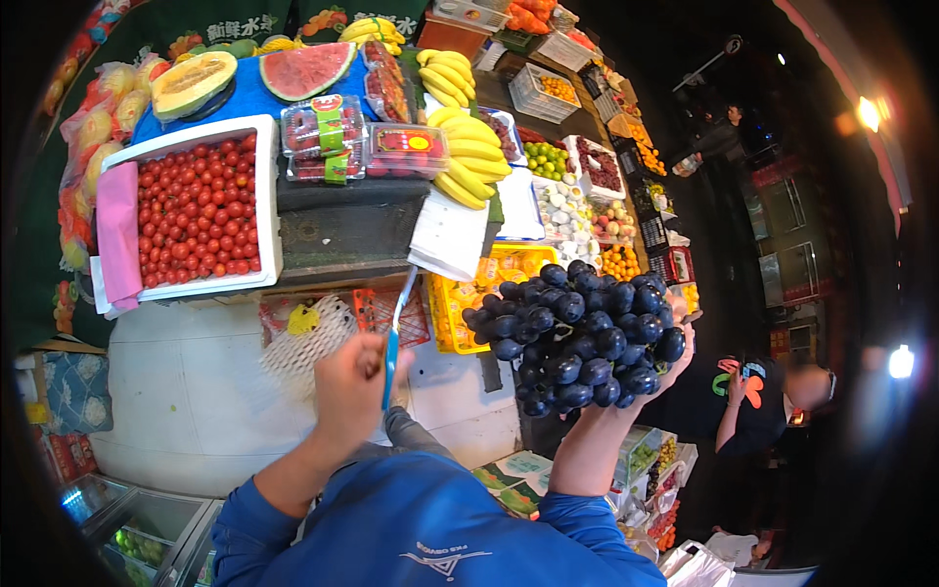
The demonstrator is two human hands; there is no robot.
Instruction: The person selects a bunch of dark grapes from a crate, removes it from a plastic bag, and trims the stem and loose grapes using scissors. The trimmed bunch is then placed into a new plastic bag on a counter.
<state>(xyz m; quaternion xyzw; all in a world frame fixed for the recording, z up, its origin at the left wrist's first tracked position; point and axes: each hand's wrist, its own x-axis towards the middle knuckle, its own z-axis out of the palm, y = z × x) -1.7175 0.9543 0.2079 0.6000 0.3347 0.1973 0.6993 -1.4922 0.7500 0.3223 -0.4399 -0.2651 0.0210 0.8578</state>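
My left hand [357,377] grips a blue-handled cutting tool [392,352], its slim metal blade pointing up toward a white paper sheet [445,235] on the stand. My right hand [675,362] supports a large bunch of dark purple grapes [577,333], whose fruit hides most of my fingers. Behind the grapes is a yellow crate [455,328] of wrapped fruit. A white foam netting piece [303,357] lies below the stand, left of the crate.
A fruit stand holds a foam box of cherry tomatoes [196,215], cut melons [303,73], bananas [469,161] and several fruit boxes. Glass-lidded cases [147,533] stand at lower left. Another person [763,406] in dark clothing is at the right, beside a dark walkway.
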